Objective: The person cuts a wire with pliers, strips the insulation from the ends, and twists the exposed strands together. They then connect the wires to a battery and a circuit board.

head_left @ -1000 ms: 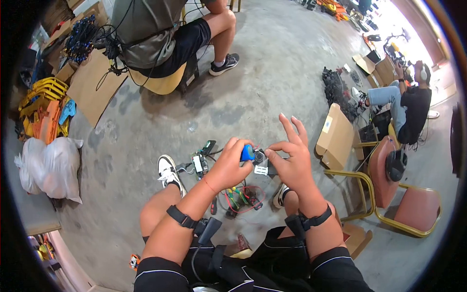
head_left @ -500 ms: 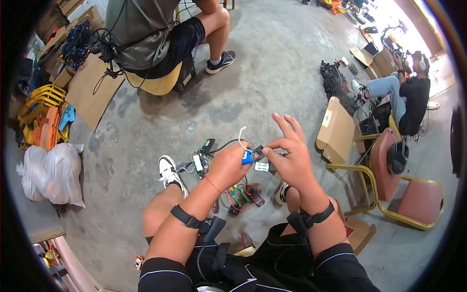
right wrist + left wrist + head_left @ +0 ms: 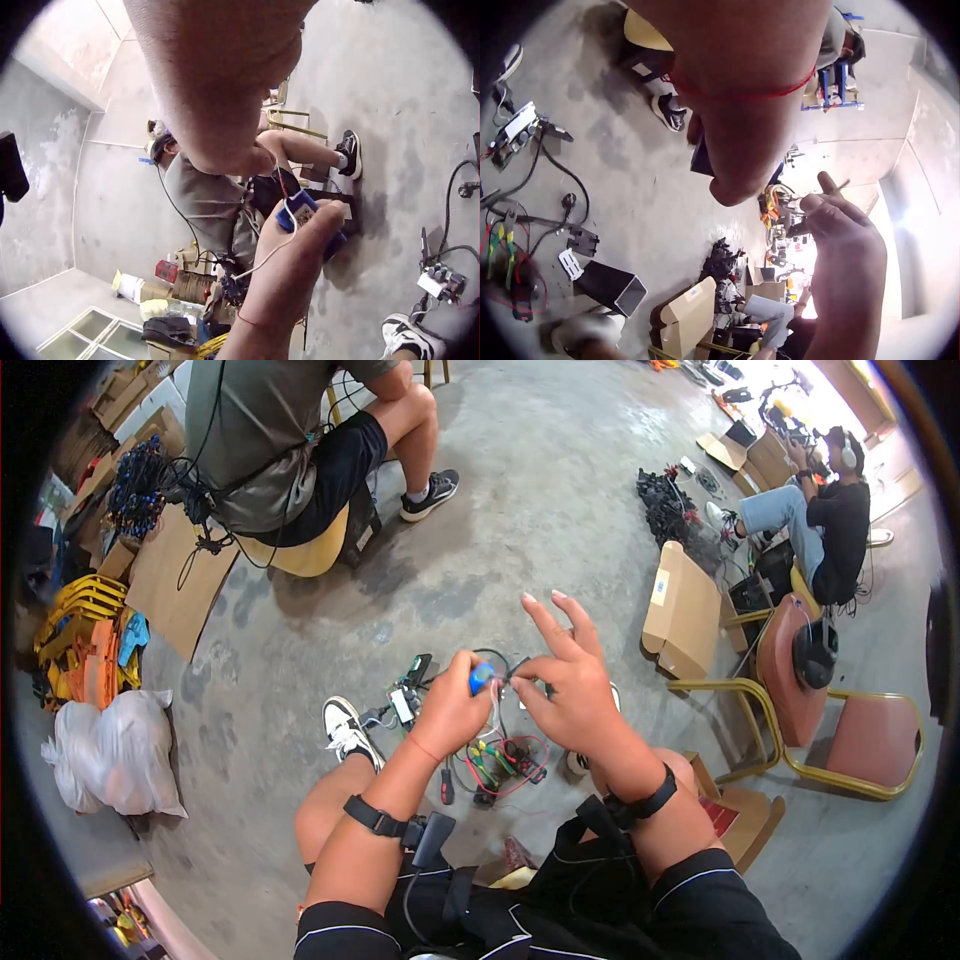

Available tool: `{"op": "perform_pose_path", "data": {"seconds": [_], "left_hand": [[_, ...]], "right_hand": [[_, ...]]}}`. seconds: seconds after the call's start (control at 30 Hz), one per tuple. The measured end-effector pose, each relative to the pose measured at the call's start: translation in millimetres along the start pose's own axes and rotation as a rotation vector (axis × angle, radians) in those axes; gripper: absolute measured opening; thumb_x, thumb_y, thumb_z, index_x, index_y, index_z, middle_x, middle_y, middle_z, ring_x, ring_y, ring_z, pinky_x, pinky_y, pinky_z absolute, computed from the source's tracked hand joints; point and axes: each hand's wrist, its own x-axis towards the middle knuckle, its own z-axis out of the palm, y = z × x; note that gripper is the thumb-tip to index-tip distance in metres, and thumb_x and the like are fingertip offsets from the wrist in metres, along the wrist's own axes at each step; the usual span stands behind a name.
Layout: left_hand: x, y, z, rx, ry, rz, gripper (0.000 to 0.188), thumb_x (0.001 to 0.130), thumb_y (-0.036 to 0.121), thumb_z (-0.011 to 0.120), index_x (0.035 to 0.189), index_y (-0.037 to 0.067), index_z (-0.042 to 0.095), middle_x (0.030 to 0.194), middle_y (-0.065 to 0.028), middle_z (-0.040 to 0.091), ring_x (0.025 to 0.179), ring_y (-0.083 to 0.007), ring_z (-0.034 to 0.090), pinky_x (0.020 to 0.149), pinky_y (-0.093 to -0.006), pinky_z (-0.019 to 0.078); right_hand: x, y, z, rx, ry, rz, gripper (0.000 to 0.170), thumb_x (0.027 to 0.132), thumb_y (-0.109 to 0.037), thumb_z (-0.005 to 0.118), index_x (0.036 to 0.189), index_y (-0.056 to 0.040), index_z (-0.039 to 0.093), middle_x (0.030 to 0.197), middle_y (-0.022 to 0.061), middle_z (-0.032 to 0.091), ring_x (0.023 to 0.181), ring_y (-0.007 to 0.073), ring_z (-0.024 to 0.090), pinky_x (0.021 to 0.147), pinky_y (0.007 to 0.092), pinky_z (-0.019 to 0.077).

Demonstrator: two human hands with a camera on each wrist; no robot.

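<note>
head view: white glare at upper right, fisheye-curved edges, black corners.

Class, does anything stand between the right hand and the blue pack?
Nothing visible blocks the way: the right hand is close beside the blue pack, which the left hand grips. Only thin wires span the gap.

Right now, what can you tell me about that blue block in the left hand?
The blue block looks smooth-wrapped, with a pale label bearing a dark printed code. The left hand grips it in the air, covering part of it, one end toward the right hand. From that end a white wire curves away loosely, and a red wire runs to the right hand's fingertips.
</note>
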Motion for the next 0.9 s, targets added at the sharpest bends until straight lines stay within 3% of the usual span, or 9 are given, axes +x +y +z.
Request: {"op": "perform_pose_path", "data": {"seconds": [0.13, 0.2, 0.23, 0.37, 0.43, 0.63, 0.77, 0.83, 0.9], "left_hand": [[-1, 14, -8, -0.115, -0.081, -0.099, 0.033, 0.087, 0.012, 0.07, 0.116, 0.004, 0.058, 0.113, -0.0185, 0.065, 0.105, -0.0317, 0.065, 0.09, -0.0374, 0.0505], [-2, 12, -7, -0.095, 0.019, 0.152, 0.036, 0.088, 0.008, 0.066, 0.123, 0.004, 0.058, 0.115, -0.0171, 0.063, 0.107, -0.0281, 0.063, 0.093, -0.0359, 0.0492], [-3, 15, -7, -0.044, 0.079, 0.243, 0.032, 0.086, 0.004, 0.064, 0.118, 0.003, 0.059, 0.116, -0.0149, 0.06, 0.109, -0.0283, 0.061, 0.095, -0.0358, 0.0485], [-4, 16, -9, -0.064, 0.067, 0.326, 0.032, 0.082, 0.001, 0.067, 0.113, 0.003, 0.061, 0.111, -0.0148, 0.057, 0.106, -0.0308, 0.06, 0.094, -0.0374, 0.0486], [-2, 16, -15, 0.142, 0.1, 0.461, 0.031, 0.08, 0.001, 0.072, 0.109, 0.003, 0.061, 0.109, -0.0121, 0.058, 0.101, -0.0305, 0.061, 0.091, -0.0369, 0.049], [-2, 18, -21, 0.452, 0.193, 0.546, 0.025, 0.079, 0.0, 0.074, 0.095, 0.005, 0.056, 0.104, -0.014, 0.06, 0.095, -0.0346, 0.062, 0.077, -0.0397, 0.0511], [-4, 8, -11, 0.323, 0.143, 0.386, 0.024, 0.084, 0.007, 0.075, 0.096, 0.007, 0.054, 0.096, -0.0159, 0.065, 0.088, -0.0379, 0.065, 0.071, -0.0431, 0.0513], [-5, 8, -10, 0.456, 0.096, 0.239, 0.025, 0.09, 0.019, 0.074, 0.1, 0.007, 0.054, 0.09, -0.018, 0.067, 0.083, -0.041, 0.066, 0.067, -0.0461, 0.051], [-5, 7, -8, 0.459, 0.129, 0.26, 0.027, 0.091, 0.023, 0.073, 0.1, 0.006, 0.054, 0.088, -0.019, 0.067, 0.081, -0.042, 0.066, 0.066, -0.0467, 0.0508]], "right_hand": [[2, 4, 0, 0.07, 0.045, 0.076, 0.007, 0.074, -0.007, 0.079, 0.078, -0.0043, 0.074, 0.152, 0.0181, 0.051, 0.143, 0.0461, 0.037, 0.11, 0.0507, 0.0397], [2, 7, -1, 0.056, 0.04, 0.094, 0.006, 0.075, -0.007, 0.078, 0.079, -0.0044, 0.074, 0.152, 0.0183, 0.051, 0.143, 0.046, 0.036, 0.111, 0.0504, 0.0391], [2, 7, -2, 0.061, 0.028, 0.101, 0.006, 0.075, -0.007, 0.078, 0.079, -0.0046, 0.075, 0.153, 0.0183, 0.05, 0.144, 0.0455, 0.035, 0.112, 0.0502, 0.038], [2, 11, -6, 0.099, 0.003, 0.169, 0.007, 0.077, -0.009, 0.079, 0.082, -0.005, 0.075, 0.154, 0.0183, 0.049, 0.145, 0.0435, 0.034, 0.115, 0.0495, 0.0351], [2, 13, -9, 0.139, -0.012, 0.213, 0.007, 0.079, -0.01, 0.078, 0.083, -0.0051, 0.075, 0.154, 0.0184, 0.049, 0.146, 0.0424, 0.033, 0.115, 0.0492, 0.0342], [1, 14, -8, 0.281, -0.08, 0.329, 0.007, 0.084, -0.013, 0.076, 0.085, -0.0056, 0.075, 0.152, 0.0188, 0.051, 0.146, 0.0395, 0.035, 0.116, 0.0486, 0.0327], [-2, 19, -1, 0.304, 0.016, 0.278, 0.011, 0.086, -0.013, 0.075, 0.092, -0.0051, 0.072, 0.147, 0.018, 0.056, 0.142, 0.0394, 0.041, 0.115, 0.0475, 0.0351], [-2, 22, -3, 0.376, 0.032, 0.339, 0.014, 0.086, -0.014, 0.075, 0.096, -0.0053, 0.071, 0.144, 0.0178, 0.058, 0.14, 0.0395, 0.043, 0.113, 0.0472, 0.0364], [0, 20, -4, 0.449, 0.051, 0.398, 0.016, 0.087, -0.015, 0.076, 0.099, -0.0056, 0.07, 0.141, 0.0176, 0.059, 0.138, 0.0397, 0.045, 0.112, 0.0469, 0.0377]]}}
